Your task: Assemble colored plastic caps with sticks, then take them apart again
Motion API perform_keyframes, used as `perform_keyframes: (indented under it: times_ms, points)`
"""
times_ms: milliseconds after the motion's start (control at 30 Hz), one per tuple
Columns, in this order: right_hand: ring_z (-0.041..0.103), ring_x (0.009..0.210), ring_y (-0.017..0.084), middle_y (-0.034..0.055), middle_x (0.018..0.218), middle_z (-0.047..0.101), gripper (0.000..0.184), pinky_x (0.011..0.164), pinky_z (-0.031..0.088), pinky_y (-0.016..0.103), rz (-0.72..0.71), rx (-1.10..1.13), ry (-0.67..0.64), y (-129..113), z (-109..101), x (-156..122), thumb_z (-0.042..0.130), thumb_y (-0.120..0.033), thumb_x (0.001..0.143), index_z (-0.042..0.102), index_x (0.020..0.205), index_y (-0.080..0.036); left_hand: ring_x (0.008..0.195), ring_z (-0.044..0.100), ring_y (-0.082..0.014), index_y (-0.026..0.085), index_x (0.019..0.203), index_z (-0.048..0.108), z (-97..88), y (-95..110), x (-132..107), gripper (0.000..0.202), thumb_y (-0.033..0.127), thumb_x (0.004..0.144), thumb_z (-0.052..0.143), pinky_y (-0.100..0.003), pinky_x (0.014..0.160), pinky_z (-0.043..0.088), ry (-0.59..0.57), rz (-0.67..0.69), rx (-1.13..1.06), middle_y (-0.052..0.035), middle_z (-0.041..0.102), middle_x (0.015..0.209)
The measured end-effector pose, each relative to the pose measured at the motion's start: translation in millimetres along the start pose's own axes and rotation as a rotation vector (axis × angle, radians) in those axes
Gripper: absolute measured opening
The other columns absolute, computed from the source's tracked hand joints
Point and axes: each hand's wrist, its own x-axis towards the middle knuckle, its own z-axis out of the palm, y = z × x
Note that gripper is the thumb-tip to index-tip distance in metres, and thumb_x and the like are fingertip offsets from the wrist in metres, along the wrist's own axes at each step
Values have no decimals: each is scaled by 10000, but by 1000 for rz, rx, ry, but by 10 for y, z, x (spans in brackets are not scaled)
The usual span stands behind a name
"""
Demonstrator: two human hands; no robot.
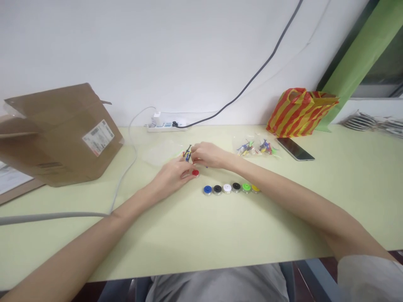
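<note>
My left hand (176,174) is closed on a small round disc with a red top (195,173), gripped between thumb and fingers. My right hand (206,154) is just above and beyond it, fingers pinched together over a small pile of coloured plastic pieces (187,153). What lies between the right fingertips is too small to make out. Nearer to me stands a row of similar round pieces with clear bases: a blue one (208,190), a black one (217,190), a white one (227,188), another black one (236,187), a green one (246,187) and a yellow one (255,188), partly behind my right forearm.
Clear bags of coloured plastic pieces (253,147) lie behind my right arm, near a phone (296,149) and a red-and-yellow striped bag (299,113). A cardboard box (63,138) stands at left. A power strip (166,126) sits by the wall; a grey cable (56,217) crosses the table.
</note>
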Motion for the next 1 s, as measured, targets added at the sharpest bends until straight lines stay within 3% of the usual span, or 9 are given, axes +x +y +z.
perform_keyframes:
  times_ms: [167, 233, 300, 433, 633, 767, 1000]
  points:
    - [622, 990, 240, 137, 1016, 731, 152, 841, 421, 331, 95, 30, 196, 44, -112, -3, 606, -138, 957, 758, 943, -123, 986, 535, -274, 206, 1122, 634, -28, 40, 18, 230, 376, 968, 638, -408, 878, 455, 304, -37, 146, -84, 628, 1032]
    - [649, 934, 212, 108, 969, 750, 134, 814, 445, 311, 141, 165, 236, 31, -202, -16, 619, -102, 927, 750, 949, -125, 1087, 531, -294, 198, 1183, 602, -67, 30, 20, 249, 342, 980, 616, -433, 931, 451, 415, -64, 203, -120, 609, 1179]
    - [675, 839, 180, 79, 896, 760, 109, 767, 472, 286, 162, 356, 240, 8, -292, -32, 635, -87, 893, 737, 911, -119, 1142, 534, -298, 200, 1209, 597, -105, -4, 18, 238, 305, 996, 590, -439, 955, 445, 447, -55, 235, -124, 614, 1226]
    - [704, 759, 169, 67, 815, 759, 25, 708, 523, 269, 141, 683, 185, -16, -383, -49, 687, -125, 843, 700, 826, -111, 1045, 571, -272, 211, 1058, 655, -142, -77, 9, 123, 281, 1018, 561, -418, 910, 449, 404, -9, 223, -73, 700, 1008]
    - [699, 734, 145, 73, 811, 758, 143, 711, 569, 261, 139, 960, 33, 27, -336, -61, 701, -254, 893, 700, 906, -112, 829, 548, -227, 216, 781, 636, -148, -46, -3, 272, 285, 1024, 535, -362, 760, 433, 354, -92, 102, -39, 647, 758]
    - [663, 647, 126, 66, 739, 737, 152, 628, 551, 231, 268, 932, -20, 44, -323, -64, 716, -248, 882, 722, 872, -96, 842, 526, -224, 214, 753, 608, -136, -8, 5, 308, 335, 1022, 521, -346, 735, 417, 266, -205, -71, -36, 603, 758]
    - [555, 481, 76, 30, 672, 726, 89, 482, 478, 193, 479, 805, -244, -59, -302, -40, 700, -163, 846, 740, 800, -98, 1014, 482, -266, 209, 764, 633, 21, -60, 20, 270, 383, 957, 559, -421, 922, 441, 167, -317, -173, -69, 569, 950]
